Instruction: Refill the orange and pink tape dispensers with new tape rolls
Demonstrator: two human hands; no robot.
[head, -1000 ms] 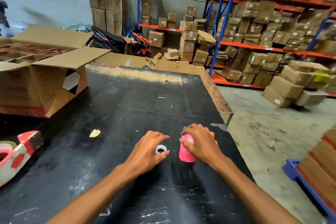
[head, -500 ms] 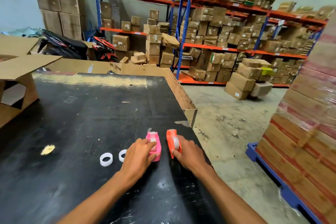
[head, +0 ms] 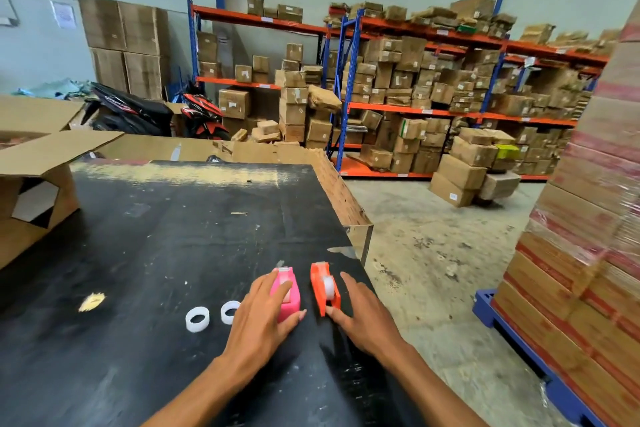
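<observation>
Black table (head: 156, 253): left hand (head: 258, 319) on pink dispenser (head: 289, 295), right hand (head: 363, 317) beside orange dispenser (head: 323, 288).

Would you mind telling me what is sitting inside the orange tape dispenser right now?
A whitish tape roll sits inside the orange tape dispenser. The right hand rests against its near end, covering that corner; how much tape the roll holds cannot be seen.

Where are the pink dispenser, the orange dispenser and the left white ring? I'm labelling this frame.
pink tape dispenser (head: 290, 302), head view, right side wall.
orange tape dispenser (head: 318, 282), head view, left side wall.
left white ring (head: 197, 320), head view, its rim.
</observation>
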